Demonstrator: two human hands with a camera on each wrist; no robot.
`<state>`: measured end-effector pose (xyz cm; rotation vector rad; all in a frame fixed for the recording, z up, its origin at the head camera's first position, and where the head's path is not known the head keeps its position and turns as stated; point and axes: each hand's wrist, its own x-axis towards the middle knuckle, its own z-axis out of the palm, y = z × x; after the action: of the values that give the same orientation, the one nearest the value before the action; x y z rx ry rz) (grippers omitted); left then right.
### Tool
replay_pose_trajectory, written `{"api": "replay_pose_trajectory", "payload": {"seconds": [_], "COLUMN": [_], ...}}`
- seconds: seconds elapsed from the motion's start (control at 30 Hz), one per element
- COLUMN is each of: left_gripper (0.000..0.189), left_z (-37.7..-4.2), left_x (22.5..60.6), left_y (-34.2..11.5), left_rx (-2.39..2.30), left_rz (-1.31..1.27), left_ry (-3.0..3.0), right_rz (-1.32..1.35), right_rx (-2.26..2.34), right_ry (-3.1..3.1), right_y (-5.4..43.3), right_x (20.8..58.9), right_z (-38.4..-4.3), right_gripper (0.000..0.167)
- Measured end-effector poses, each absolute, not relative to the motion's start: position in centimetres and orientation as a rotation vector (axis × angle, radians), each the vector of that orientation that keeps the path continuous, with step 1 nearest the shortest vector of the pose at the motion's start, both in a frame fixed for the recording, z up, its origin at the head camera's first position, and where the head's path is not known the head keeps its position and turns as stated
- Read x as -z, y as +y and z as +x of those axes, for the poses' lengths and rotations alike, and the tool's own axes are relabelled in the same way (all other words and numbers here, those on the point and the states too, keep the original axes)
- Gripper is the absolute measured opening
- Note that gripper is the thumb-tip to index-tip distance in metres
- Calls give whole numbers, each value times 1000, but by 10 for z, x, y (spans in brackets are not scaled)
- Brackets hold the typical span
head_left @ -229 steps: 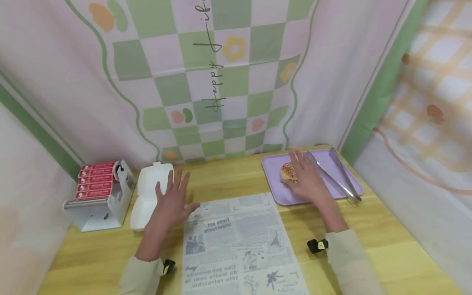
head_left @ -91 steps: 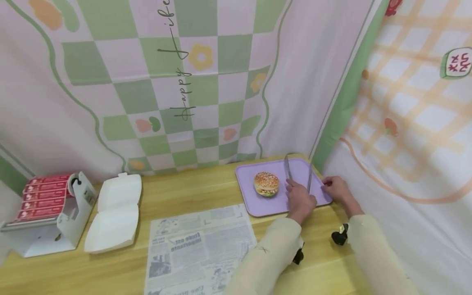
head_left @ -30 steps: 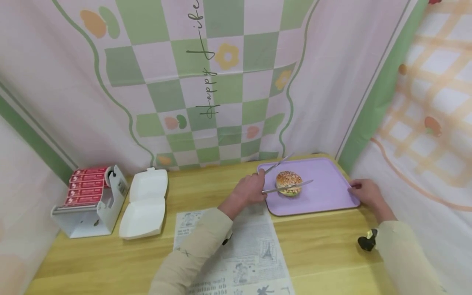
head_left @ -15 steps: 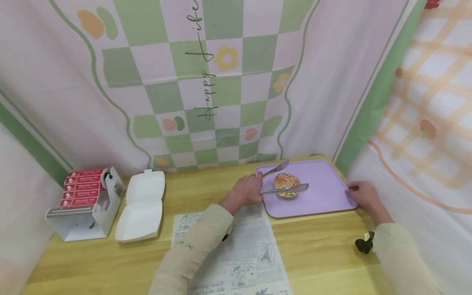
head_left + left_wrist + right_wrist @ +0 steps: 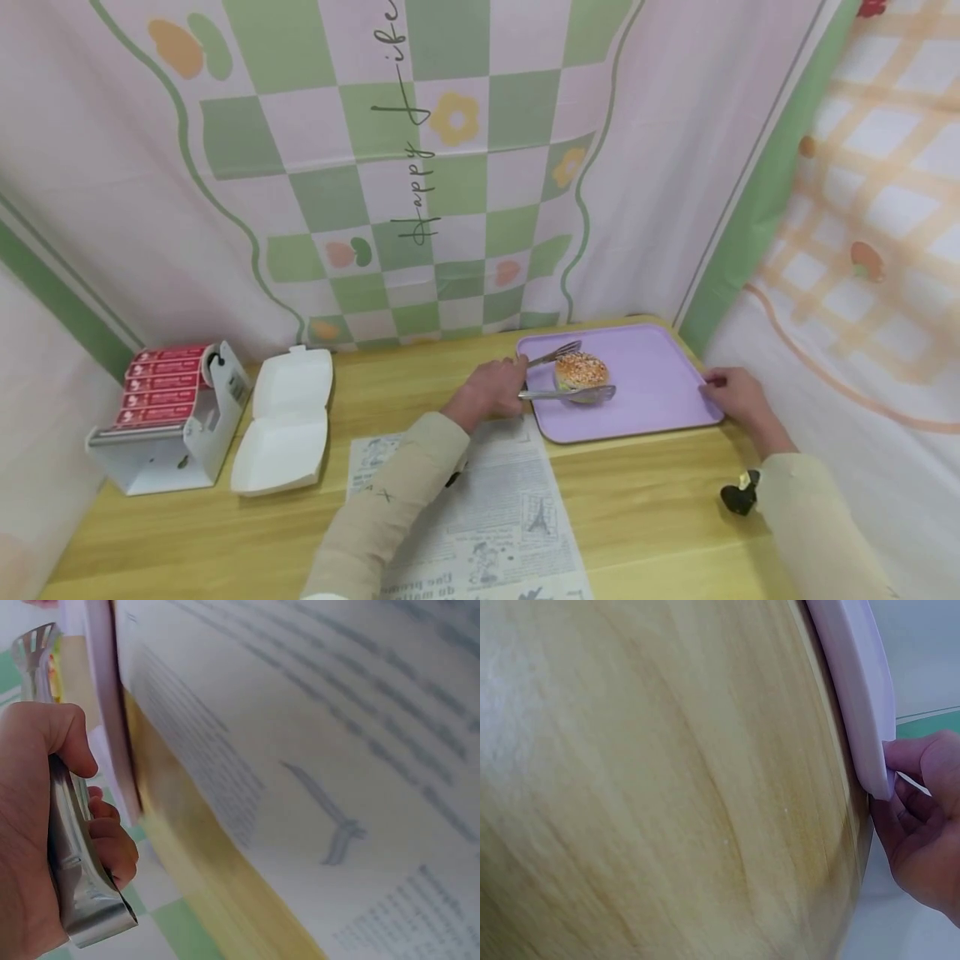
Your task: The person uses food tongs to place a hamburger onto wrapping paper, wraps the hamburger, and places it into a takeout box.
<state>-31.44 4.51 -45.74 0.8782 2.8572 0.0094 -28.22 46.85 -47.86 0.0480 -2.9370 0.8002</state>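
Observation:
My left hand (image 5: 491,390) grips metal tongs (image 5: 567,394) at the left side of the purple tray (image 5: 652,375). The two arms of the tongs lie on either side of a sesame-topped burger (image 5: 581,370), one behind it and one across its front. In the left wrist view the folded end of the tongs (image 5: 97,919) sticks out below my curled fingers. My right hand (image 5: 741,400) pinches the tray's right front corner; in the right wrist view the thumb lies on the rim of the tray (image 5: 866,697) with fingers beneath.
Left on the wooden table (image 5: 645,500) stand an open white takeaway box (image 5: 281,454) and a white dispenser (image 5: 176,454) with a roll of red labels (image 5: 161,387). A sheet of newsprint paper (image 5: 495,500) lies in front, partly under my left sleeve. A patterned curtain hangs behind.
My left hand has taken the tongs from the tray's right side round to its left. Over the last second the tong ends have lowered about the burger. My right hand keeps the tray corner.

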Motion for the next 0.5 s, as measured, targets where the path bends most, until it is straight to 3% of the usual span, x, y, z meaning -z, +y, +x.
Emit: {"api": "replay_pose_trajectory", "payload": {"seconds": [0.3, 0.5], "left_gripper": [57, 78], "left_z": [-319, -319], "left_x": [464, 464], "left_y": [42, 38], "left_rx": [-18, -44], "left_rz": [929, 930], "left_ry": [2819, 2788], "right_rz": [55, 47], "right_rx": [-783, -772], "right_ry": [-2929, -2929], "right_y": [468, 470], "right_x": [479, 482], "right_z": [-284, -284], "right_gripper": [26, 27]}}
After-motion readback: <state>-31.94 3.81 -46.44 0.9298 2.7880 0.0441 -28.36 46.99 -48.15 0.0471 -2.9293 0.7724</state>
